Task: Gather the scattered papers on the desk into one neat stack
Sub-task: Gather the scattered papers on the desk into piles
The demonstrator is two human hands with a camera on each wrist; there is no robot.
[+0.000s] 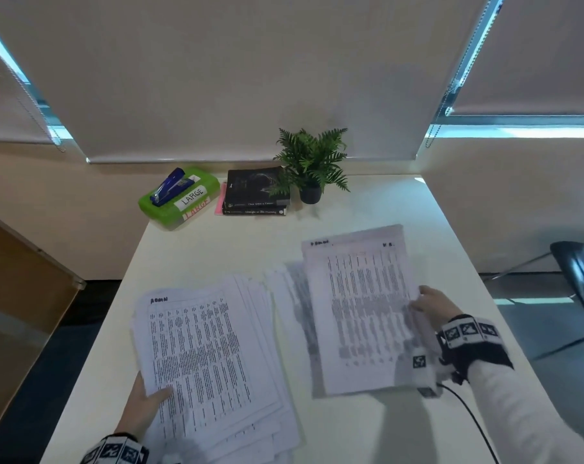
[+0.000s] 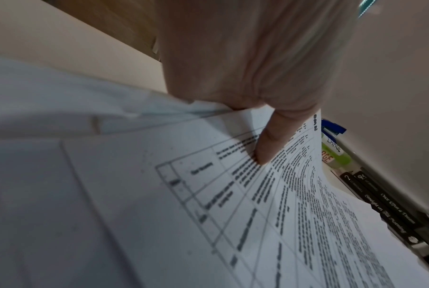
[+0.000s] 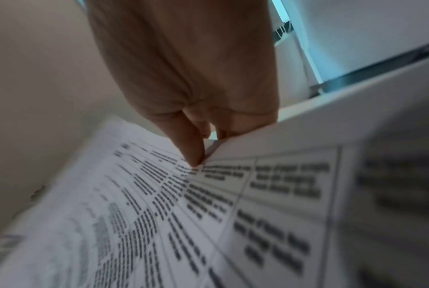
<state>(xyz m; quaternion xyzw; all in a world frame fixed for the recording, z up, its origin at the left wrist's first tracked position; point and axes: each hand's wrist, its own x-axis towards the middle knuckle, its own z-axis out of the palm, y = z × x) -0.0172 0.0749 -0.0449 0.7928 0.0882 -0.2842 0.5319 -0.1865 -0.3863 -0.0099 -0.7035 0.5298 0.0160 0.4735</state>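
Observation:
A fanned pile of printed sheets [image 1: 213, 356] lies at the front left of the white desk [image 1: 237, 249]. My left hand [image 1: 146, 406] grips the pile's left edge, thumb [image 2: 270, 144] on the top page [image 2: 233, 204], fingers hidden underneath. At the right, a smaller bundle of sheets [image 1: 361, 313] is lifted off the desk and blurred. My right hand [image 1: 431, 304] pinches its right edge, thumb [image 3: 188, 144] on the printed face [image 3: 208, 214]. More loose sheets [image 1: 294, 296] lie under and between the two groups.
At the back of the desk sit a green box [image 1: 180, 195] labelled LARGE with a blue stapler [image 1: 168, 185] on it, two dark books [image 1: 255, 192] and a potted fern [image 1: 312, 165]. A black chair [image 1: 578, 279] stands to the right. The wrist camera cable [image 1: 468, 416] trails over the front right.

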